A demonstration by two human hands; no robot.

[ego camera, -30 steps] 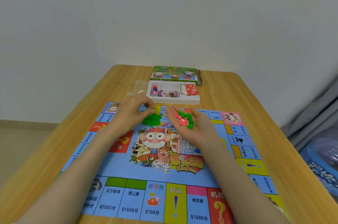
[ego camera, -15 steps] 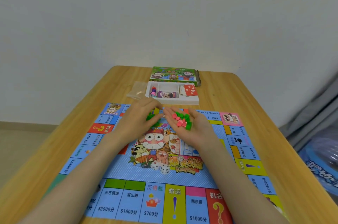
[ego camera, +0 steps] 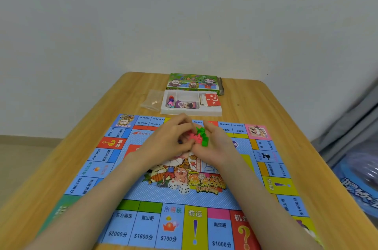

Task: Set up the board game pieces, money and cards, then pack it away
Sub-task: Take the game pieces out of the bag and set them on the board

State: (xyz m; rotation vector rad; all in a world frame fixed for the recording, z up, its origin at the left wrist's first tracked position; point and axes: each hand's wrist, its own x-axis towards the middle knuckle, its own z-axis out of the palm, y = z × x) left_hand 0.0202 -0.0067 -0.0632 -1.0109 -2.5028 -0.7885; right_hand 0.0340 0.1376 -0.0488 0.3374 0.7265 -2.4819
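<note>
The board lies flat from the table's near edge. Over the board's far middle, the right hand cups the red and green houses, seemingly as a holder, while the left hand pinches among them, probably sorting. The tray waits beyond.

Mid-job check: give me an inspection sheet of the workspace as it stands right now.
Surface: wooden table, game board spread flat.
Job's things: red and green house pieces between the hands; white tray holding pawns, money, cards; green box behind it.
Clutter: clear plastic bag left of tray.
Grippers: left hand and right hand cupped together round the pieces.
Cables: nothing seen.
Surroundings: white wall; blue package right of table.
</note>
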